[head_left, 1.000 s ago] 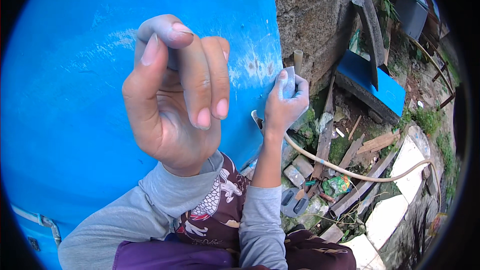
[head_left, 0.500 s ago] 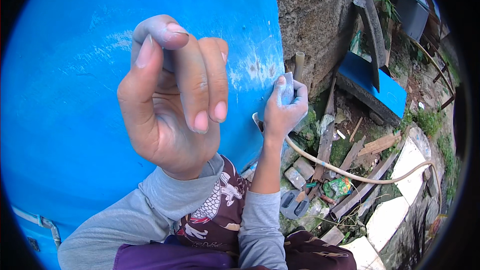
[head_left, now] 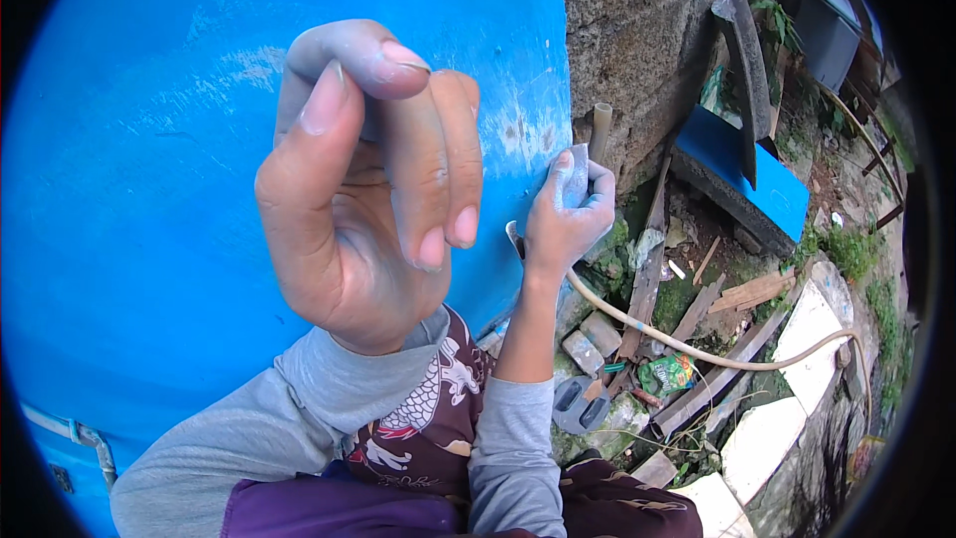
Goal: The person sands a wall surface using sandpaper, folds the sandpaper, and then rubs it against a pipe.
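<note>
My right hand [head_left: 566, 214] grips a grey, dusty folded piece of sandpaper [head_left: 577, 177] near the right edge of a large blue curved surface [head_left: 149, 239]. White scuffed patches mark the blue paint just beside that hand. Below it, a small curled sheet [head_left: 515, 239] sticks out by the wrist; whether it belongs to the sandpaper cannot be told. My left hand [head_left: 373, 189] is raised close to the camera, palm toward me. Its fingers curl in, thumb tip against the index finger, and nothing shows in them. Pale dust coats both hands.
A rough stone wall [head_left: 637, 50] stands right of the blue surface, with an upright pipe stub [head_left: 600, 130] before it. A beige hose [head_left: 697, 349] crosses scattered wood. A blue-topped slab [head_left: 742, 174], broken white tiles [head_left: 762, 443] and a green packet [head_left: 665, 374] lie rightward.
My left hand has shifted slightly right in the picture, still curled. The right hand keeps its hold on the sandpaper at nearly the same spot.
</note>
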A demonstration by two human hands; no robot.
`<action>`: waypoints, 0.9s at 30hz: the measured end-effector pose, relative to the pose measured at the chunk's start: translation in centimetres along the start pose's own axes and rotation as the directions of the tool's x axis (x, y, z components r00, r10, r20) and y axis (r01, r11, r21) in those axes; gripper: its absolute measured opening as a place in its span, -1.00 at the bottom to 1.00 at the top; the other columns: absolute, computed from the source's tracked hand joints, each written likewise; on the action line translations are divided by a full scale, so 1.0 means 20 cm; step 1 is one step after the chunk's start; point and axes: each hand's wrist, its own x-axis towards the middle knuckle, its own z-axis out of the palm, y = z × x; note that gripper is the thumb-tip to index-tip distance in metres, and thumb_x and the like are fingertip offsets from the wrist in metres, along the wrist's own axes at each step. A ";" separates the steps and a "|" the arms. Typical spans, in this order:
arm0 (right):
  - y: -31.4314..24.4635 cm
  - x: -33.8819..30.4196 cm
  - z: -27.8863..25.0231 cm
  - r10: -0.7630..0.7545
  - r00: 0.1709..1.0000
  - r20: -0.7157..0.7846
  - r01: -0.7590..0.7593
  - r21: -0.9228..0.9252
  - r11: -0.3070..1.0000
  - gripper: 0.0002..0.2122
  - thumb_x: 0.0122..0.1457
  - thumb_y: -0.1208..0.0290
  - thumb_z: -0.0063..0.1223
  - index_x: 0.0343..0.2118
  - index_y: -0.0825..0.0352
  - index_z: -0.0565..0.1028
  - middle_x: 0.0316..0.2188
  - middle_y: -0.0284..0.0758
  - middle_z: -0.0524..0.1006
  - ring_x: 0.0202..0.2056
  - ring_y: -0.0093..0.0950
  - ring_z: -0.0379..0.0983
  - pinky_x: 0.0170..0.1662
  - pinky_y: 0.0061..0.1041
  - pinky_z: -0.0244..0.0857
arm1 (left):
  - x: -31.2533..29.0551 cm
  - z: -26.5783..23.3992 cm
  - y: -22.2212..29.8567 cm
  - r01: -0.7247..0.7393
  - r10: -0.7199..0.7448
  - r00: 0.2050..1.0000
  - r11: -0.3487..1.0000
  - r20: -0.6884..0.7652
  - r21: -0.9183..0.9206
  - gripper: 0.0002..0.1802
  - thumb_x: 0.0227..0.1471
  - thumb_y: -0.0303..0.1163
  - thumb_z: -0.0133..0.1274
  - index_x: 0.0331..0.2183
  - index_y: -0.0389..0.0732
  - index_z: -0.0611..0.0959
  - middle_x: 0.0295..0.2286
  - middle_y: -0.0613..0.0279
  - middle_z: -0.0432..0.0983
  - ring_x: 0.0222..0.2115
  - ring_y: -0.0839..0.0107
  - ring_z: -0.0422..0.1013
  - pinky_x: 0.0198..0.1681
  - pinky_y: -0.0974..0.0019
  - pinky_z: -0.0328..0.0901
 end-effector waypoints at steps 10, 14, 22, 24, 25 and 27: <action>0.03 -0.04 0.00 -0.026 0.999 0.026 0.024 0.079 0.997 -0.80 0.15 0.39 0.14 -0.42 0.44 0.45 -0.55 -0.24 0.48 -0.49 -0.47 0.39 -0.37 -0.40 0.28 | 0.00 0.00 -0.01 -0.005 0.005 1.000 1.000 0.013 -0.004 -0.64 0.30 -0.29 -0.42 -0.10 -0.16 0.48 -0.77 0.43 0.27 -0.64 0.48 0.27 -0.10 0.22 0.10; -0.03 0.00 -0.01 0.056 0.998 0.038 -0.058 0.053 0.997 -0.80 0.16 0.39 0.15 -0.44 0.44 0.45 -0.55 -0.24 0.48 -0.48 -0.49 0.38 -0.36 -0.40 0.27 | 0.00 -0.02 0.00 0.011 -0.011 1.000 1.000 -0.008 -0.016 -0.63 0.31 -0.29 -0.43 -0.10 -0.17 0.48 -0.76 0.44 0.27 -0.65 0.48 0.26 -0.11 0.22 0.10; -0.01 -0.02 0.02 -0.027 1.000 0.004 0.027 0.055 0.998 -0.80 0.15 0.39 0.15 -0.44 0.43 0.45 -0.56 -0.26 0.48 -0.51 -0.49 0.36 -0.38 -0.41 0.27 | 0.00 -0.01 0.00 -0.006 0.006 1.000 1.000 -0.008 -0.003 -0.62 0.31 -0.29 -0.43 -0.09 -0.17 0.48 -0.76 0.44 0.27 -0.65 0.49 0.26 -0.11 0.23 0.09; -0.02 0.03 -0.01 0.008 1.000 0.016 -0.009 0.048 0.999 -0.81 0.15 0.39 0.16 -0.43 0.43 0.46 -0.57 -0.26 0.47 -0.52 -0.49 0.36 -0.38 -0.42 0.27 | 0.01 0.00 -0.01 -0.002 0.001 1.000 1.000 -0.014 -0.025 -0.62 0.31 -0.28 -0.43 -0.09 -0.17 0.48 -0.76 0.44 0.27 -0.65 0.49 0.26 -0.11 0.23 0.09; -0.02 0.06 -0.01 0.030 1.000 0.003 -0.030 0.033 0.999 -0.80 0.14 0.39 0.16 -0.44 0.43 0.45 -0.57 -0.26 0.47 -0.52 -0.49 0.36 -0.38 -0.41 0.27 | 0.00 0.01 0.00 0.005 -0.006 1.000 1.000 -0.018 -0.029 -0.62 0.31 -0.28 -0.43 -0.09 -0.17 0.48 -0.76 0.44 0.27 -0.65 0.49 0.26 -0.11 0.23 0.09; -0.02 0.05 0.00 0.013 1.000 -0.014 -0.013 0.016 1.000 -0.80 0.14 0.38 0.16 -0.44 0.43 0.45 -0.57 -0.24 0.47 -0.52 -0.47 0.36 -0.38 -0.40 0.27 | 0.00 0.01 -0.02 -0.002 0.002 1.000 1.000 -0.001 -0.025 -0.62 0.31 -0.28 -0.43 -0.10 -0.17 0.48 -0.76 0.45 0.27 -0.65 0.49 0.26 -0.12 0.23 0.09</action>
